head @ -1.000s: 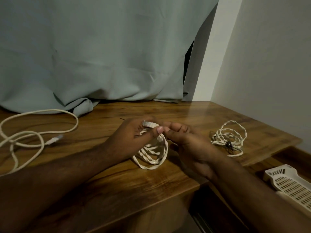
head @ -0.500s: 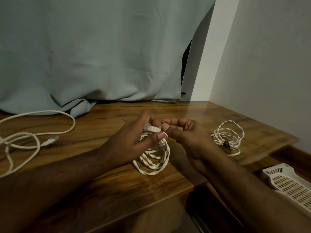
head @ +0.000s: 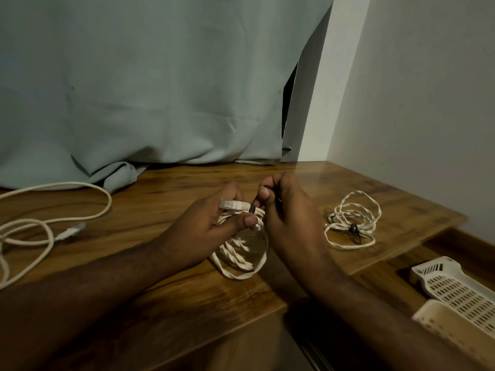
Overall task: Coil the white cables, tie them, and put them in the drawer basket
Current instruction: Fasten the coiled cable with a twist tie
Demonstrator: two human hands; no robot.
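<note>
Tying step: left hand (head: 214, 223) fingers grip the coiled flat white cable (head: 241, 253), right hand (head: 284, 207) pinches a dark tie (head: 252, 208) around it; next, cinch it, then basket.

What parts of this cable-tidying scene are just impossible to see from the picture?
- Head view: the black tie's fastening is hidden by the right hand.
- The top of the flat white coiled cable is covered by the left hand.
- The loose white cable runs off the left edge.
- The white slotted plastic basket is cut by the right edge.
- The tied white cable bundle's knot is too small.
</note>
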